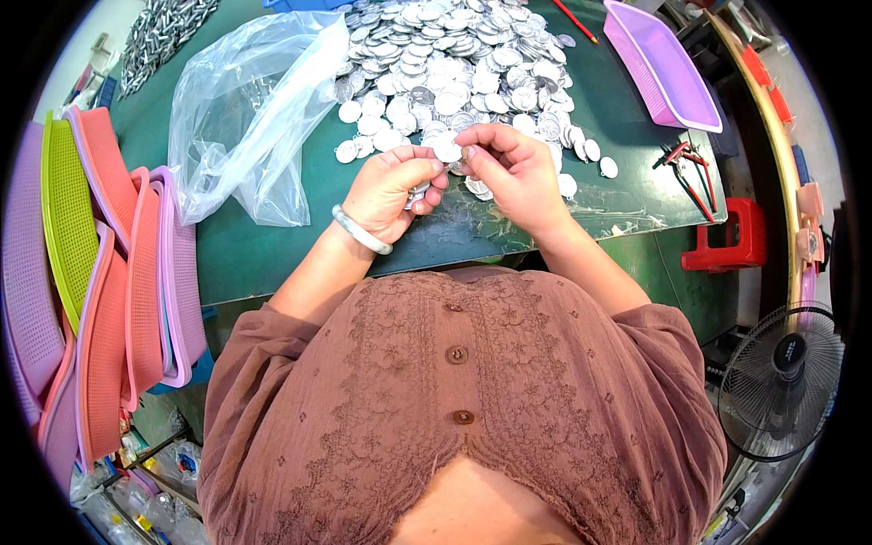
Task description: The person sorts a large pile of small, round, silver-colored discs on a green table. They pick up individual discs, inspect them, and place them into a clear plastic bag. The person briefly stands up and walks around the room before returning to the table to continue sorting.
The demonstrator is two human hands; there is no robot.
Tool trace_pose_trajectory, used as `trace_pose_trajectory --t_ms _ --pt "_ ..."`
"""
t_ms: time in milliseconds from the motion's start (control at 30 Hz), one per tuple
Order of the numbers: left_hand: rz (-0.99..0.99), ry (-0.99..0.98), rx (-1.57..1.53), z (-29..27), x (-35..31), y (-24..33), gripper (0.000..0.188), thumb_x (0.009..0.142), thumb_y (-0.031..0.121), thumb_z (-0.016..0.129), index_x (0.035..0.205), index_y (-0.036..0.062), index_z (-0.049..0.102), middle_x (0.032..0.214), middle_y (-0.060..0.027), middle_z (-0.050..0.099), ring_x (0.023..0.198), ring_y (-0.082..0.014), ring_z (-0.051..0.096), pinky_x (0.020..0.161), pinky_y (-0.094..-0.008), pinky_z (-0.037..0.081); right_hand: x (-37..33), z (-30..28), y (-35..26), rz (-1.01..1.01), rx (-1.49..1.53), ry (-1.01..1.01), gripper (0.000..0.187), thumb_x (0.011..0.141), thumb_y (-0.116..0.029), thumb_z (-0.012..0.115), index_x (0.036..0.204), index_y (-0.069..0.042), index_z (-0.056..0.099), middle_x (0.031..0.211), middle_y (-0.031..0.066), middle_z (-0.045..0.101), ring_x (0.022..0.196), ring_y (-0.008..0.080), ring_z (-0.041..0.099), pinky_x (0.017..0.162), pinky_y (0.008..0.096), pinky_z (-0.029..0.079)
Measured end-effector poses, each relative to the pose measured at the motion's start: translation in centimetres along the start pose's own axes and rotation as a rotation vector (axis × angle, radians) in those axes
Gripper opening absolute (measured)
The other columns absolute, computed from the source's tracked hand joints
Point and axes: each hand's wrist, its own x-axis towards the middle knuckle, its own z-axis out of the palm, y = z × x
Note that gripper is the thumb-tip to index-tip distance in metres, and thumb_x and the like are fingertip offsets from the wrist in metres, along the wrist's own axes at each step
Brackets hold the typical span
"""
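A round silver metal disc point(446, 147) is pinched between my two hands at the near edge of a heap of similar discs. My left hand point(398, 186), with a pale bangle at its wrist, grips the disc between thumb and forefinger; more discs show under its curled fingers. On the other side, my right hand point(518, 173) is closed, thumb and forefinger pressed together at the disc's right edge. Whatever small part lies between those fingertips is too small to make out. The heap of silver discs point(454, 54) spreads over the green table point(263, 263) just beyond both hands.
A clear plastic bag point(254, 118) lies left of the heap, a pile of small metal parts point(163, 41) behind it. Right are a purple basket point(661, 68), red-handled pliers point(692, 177), a red stool point(731, 238) and a fan point(781, 381). Stacked colored baskets point(109, 263) stand left.
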Motion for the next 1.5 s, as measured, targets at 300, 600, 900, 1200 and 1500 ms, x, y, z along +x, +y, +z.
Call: trace_pose_trajectory --t_ms 300,600,900,1200,1500 --pt "0.078 0.05 0.116 0.2 -0.1 -0.3 0.013 0.075 0.007 0.058 0.085 0.0 0.053 0.067 -0.006 0.057 0.05 -0.0093 0.05 0.041 -0.0169 0.035 -0.1 0.1 0.3 -0.04 -0.045 0.033 0.013 0.079 -0.002 0.053 0.09 -0.001 0.059 0.075 -0.0012 0.058 0.065 0.0024 0.049 0.059 0.0173 0.041" --pt "0.134 0.095 0.196 0.3 -0.2 -0.5 0.014 0.075 0.009 0.06 0.085 0.0003 0.055 0.066 -0.0048 0.057 0.049 -0.0078 0.051 0.041 -0.0163 0.035 -0.2 0.2 0.0 -0.039 -0.05 0.037 0.013 0.078 -0.002 0.053 0.089 -0.001 0.06 0.076 -0.0002 0.058 0.064 0.0029 0.05 0.058 0.0178 0.042" --pt "0.209 0.13 0.276 0.8 -0.3 -0.8 0.009 0.077 0.008 0.058 0.084 0.0019 0.056 0.064 -0.0031 0.057 0.048 -0.0064 0.05 0.042 -0.0161 0.036 -0.4 0.1 0.2 -0.144 -0.151 0.053 0.013 0.076 0.0 0.055 0.088 0.0 0.059 0.079 0.0047 0.061 0.069 0.0077 0.055 0.063 0.0212 0.045" --pt "0.219 0.129 0.337 1.6 -0.8 -0.7 0.005 0.08 0.008 0.055 0.082 0.0027 0.055 0.064 -0.0024 0.055 0.048 -0.0071 0.048 0.042 -0.0166 0.034 -1.2 -0.2 0.1 -0.177 -0.146 0.075 0.012 0.076 0.0 0.055 0.088 0.0 0.059 0.078 0.0051 0.061 0.071 0.0087 0.056 0.064 0.022 0.046" --pt "0.128 0.024 0.152 1.9 -0.8 -1.1 0.011 0.081 0.014 0.055 0.082 0.0039 0.055 0.068 -0.005 0.057 0.052 -0.0103 0.052 0.041 -0.0189 0.037 -1.9 -0.7 -0.9 0.0 0.105 -0.013 0.013 0.08 -0.002 0.051 0.091 0.001 0.057 0.077 0.0005 0.058 0.07 0.0052 0.053 0.061 0.0213 0.045"
